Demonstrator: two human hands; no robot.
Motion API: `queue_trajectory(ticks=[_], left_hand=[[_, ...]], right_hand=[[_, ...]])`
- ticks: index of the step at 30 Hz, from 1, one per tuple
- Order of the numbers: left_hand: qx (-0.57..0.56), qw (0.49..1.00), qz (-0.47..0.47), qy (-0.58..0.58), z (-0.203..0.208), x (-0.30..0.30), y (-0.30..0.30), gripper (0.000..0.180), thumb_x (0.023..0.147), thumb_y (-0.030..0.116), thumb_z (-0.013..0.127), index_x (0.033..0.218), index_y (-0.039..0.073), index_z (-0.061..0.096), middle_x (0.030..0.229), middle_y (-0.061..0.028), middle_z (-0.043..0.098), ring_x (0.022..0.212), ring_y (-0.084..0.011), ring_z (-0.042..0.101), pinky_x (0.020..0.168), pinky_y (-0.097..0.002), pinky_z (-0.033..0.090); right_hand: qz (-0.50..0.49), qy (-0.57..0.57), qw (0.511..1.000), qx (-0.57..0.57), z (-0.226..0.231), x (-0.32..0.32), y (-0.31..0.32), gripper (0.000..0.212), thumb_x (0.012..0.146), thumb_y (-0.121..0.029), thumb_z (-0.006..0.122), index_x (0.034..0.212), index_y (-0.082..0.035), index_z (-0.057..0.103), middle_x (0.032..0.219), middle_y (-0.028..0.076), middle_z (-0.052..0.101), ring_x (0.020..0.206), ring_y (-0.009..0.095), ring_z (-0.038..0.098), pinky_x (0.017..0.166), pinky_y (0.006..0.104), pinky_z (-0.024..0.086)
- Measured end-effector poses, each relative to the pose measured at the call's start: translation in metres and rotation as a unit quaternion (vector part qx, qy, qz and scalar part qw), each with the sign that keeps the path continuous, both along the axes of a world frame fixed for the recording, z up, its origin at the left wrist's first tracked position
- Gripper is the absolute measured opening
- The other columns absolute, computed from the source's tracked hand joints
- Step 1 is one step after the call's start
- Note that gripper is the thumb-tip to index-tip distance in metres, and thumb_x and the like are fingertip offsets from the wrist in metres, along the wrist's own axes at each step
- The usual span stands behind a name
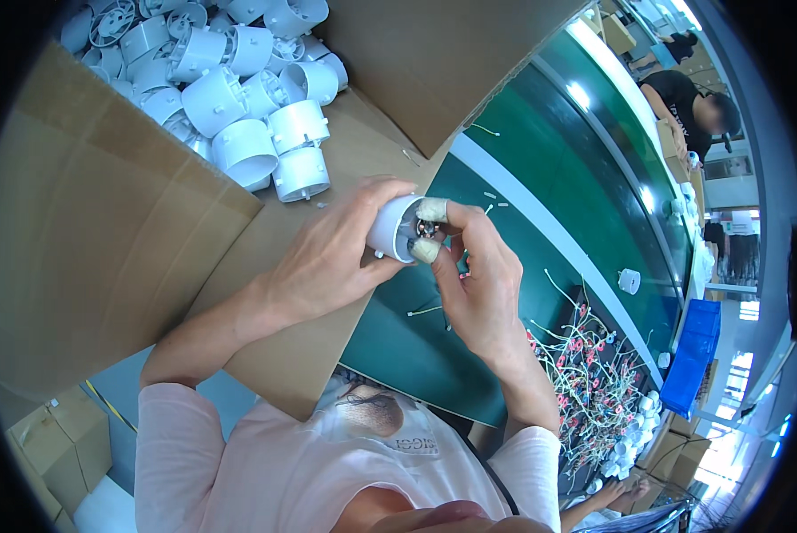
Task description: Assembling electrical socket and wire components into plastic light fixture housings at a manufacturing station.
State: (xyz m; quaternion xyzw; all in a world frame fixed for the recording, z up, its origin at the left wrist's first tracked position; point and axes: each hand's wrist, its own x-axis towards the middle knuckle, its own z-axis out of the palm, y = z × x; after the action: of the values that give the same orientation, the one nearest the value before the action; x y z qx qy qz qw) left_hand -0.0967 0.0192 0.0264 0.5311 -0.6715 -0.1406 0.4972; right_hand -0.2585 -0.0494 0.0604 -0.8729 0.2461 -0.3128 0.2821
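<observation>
The white plastic cup (388,233) is held up in the middle of the scene, above where the cardboard flap (278,351) meets the green worktop (398,364), its open mouth turned to the right. The left hand (332,253) is wrapped round its outer wall from the left, gripping it. The right hand (486,280) reaches to the mouth, taped thumb and finger on either side of a small dark part (427,228) there; whether they pinch it or only touch it, I cannot tell. The cup looks light and stiff, with a smooth wall that could slip a little, so it is best held round its sides, clear of the little pegs. The small part looks more fragile and would be better taken by its body than by any wire. Farther left, a cardboard box (96,231) holds a heap of similar white cups (214,102). On the right lie a tangle of wires (585,382) with red bits, a lone white cup (629,282) and a blue bin (693,355); a co-worker (683,107) bends over at the far right.
</observation>
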Motion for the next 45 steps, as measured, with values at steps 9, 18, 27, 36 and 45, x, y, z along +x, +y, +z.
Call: queue_trajectory(ticks=[9,18,27,36,45], left_hand=[[-0.020,0.998,0.020,-0.050,0.009,0.007,-0.002,0.061,0.066,0.002,0.072,0.122,0.005,0.047,0.116,-0.0146,0.050,0.104,-0.0316,0.054,0.083,-0.0374,0.048],[-0.012,0.999,0.021,-0.036,0.001,0.008,-0.002,0.062,0.065,0.001,0.073,0.122,0.005,0.049,0.116,-0.0133,0.052,0.103,-0.0293,0.055,0.082,-0.0354,0.049],[-0.036,0.999,0.006,0.011,-0.004,0.016,-0.004,0.063,0.063,-0.001,0.075,0.121,0.003,0.050,0.115,-0.0125,0.056,0.100,-0.0271,0.058,0.079,-0.0332,0.050],[0.019,0.947,0.135,-0.289,0.025,0.032,0.005,0.061,0.061,0.013,0.074,0.118,0.010,0.055,0.127,-0.0110,0.046,0.122,-0.0291,0.040,0.100,-0.0492,0.031],[-0.030,0.803,0.188,-0.565,-0.002,0.072,-0.007,0.057,0.064,0.011,0.069,0.118,0.011,0.051,0.124,-0.0106,0.048,0.120,-0.0274,0.043,0.103,-0.0572,0.022]], right_hand=[[0.013,-0.056,0.995,-0.078,-0.011,0.014,-0.006,0.037,0.062,0.011,0.060,0.097,0.000,0.054,0.086,0.012,0.053,0.076,0.029,0.052,0.064,0.0366,0.042],[0.021,-0.011,0.983,-0.181,-0.010,0.017,-0.008,0.033,0.062,0.006,0.061,0.093,0.000,0.055,0.086,0.013,0.051,0.073,0.027,0.050,0.063,0.0354,0.036],[0.004,-0.005,1.000,-0.023,-0.012,0.023,-0.017,0.028,0.067,0.010,0.063,0.093,0.000,0.058,0.097,0.012,0.057,0.086,0.026,0.058,0.076,0.0322,0.046],[-0.091,-0.053,0.978,0.179,-0.042,-0.010,-0.103,0.023,0.080,0.005,0.051,0.102,0.002,0.060,0.092,0.002,0.063,0.090,0.011,0.056,0.080,0.0256,0.046],[-0.087,0.037,0.976,-0.196,-0.044,-0.015,-0.116,0.021,0.074,0.001,0.060,0.095,-0.002,0.058,0.086,0.013,0.059,0.076,0.032,0.060,0.071,0.0348,0.048]])
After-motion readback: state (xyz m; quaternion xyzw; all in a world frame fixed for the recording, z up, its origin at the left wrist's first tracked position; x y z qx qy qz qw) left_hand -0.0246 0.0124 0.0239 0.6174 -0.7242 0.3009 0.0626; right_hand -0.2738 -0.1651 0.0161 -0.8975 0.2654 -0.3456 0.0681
